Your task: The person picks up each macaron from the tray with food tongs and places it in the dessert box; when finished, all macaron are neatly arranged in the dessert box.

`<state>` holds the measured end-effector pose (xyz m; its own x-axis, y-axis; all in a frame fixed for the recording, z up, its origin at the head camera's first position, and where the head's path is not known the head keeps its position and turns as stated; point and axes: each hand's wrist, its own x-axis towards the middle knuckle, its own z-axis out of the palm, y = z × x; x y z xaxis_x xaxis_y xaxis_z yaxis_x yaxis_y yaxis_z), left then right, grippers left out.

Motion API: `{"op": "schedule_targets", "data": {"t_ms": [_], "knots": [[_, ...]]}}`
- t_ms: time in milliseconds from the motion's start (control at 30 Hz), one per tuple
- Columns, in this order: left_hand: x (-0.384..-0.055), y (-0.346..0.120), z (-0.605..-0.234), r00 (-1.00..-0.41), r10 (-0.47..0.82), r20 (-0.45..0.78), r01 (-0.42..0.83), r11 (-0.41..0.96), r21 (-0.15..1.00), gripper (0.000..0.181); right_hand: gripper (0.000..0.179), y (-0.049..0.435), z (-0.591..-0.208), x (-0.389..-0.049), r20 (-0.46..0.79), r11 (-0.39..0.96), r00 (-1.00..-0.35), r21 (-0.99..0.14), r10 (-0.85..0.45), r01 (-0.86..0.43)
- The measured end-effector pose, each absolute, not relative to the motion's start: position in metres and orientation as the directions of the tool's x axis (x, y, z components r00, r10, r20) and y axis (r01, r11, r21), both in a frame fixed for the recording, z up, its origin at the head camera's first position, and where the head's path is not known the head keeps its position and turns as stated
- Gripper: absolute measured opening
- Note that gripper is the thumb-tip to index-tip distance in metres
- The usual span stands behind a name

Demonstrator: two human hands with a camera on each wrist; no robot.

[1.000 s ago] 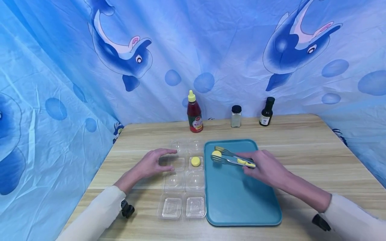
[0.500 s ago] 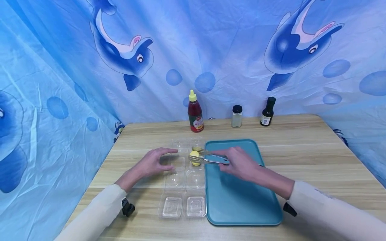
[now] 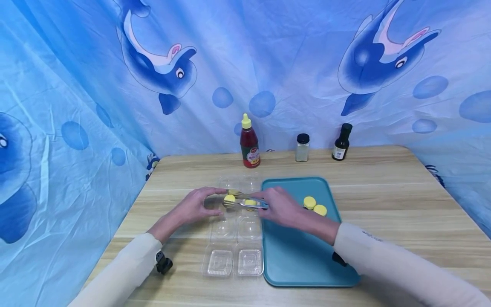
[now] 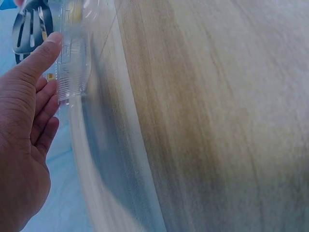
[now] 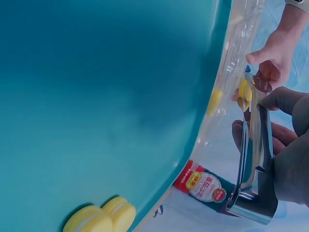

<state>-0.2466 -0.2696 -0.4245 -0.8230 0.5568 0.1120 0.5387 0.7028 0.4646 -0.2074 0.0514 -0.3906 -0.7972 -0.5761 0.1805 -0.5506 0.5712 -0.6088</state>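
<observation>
While the clear container [image 3: 250, 261] is flanked at its left edge by the left hand [image 3: 193, 207], thumb and fingers spread apart, metal tongs [image 3: 262, 204] are gripped in the right hand [image 3: 279, 207]. One yellow macaron [image 3: 229, 198] is held between their tips at a left compartment, second row from far; a second macaron [image 3: 250, 202] is seen just to its right. Two more macarons [image 3: 309, 202] are borne by the blue tray [image 3: 303, 268], far right.

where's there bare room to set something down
Bare table lies right of the blue tray, between right sleeve and dark bottle; the tray's near-left area is bare too. It's crowded over the far clear containers, where left hand, right hand and tongs gather.
</observation>
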Motion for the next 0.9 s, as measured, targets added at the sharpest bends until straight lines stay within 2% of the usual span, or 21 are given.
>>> {"op": "schedule_targets", "data": {"t_ms": [233,600,900], "knots": [[-0.246,-0.27,-0.425,-0.83,0.548,0.103,0.528,0.714,0.459,0.074,0.048,0.04,-0.395,-0.211,0.164,0.569,-0.791,-0.611,-0.589,-0.55],[-0.244,-0.269,-0.424,-0.843,0.531,0.091,0.505,0.721,0.474,0.079,0.054,0.027,-0.392,-0.213,0.186,0.576,-0.758,-0.545,-0.625,-0.609],[-0.245,-0.268,-0.423,-0.839,0.535,0.1,0.513,0.715,0.476,0.077,0.05,0.018,-0.385,-0.211,0.135,0.619,-0.788,-0.546,-0.6,-0.565]]}}
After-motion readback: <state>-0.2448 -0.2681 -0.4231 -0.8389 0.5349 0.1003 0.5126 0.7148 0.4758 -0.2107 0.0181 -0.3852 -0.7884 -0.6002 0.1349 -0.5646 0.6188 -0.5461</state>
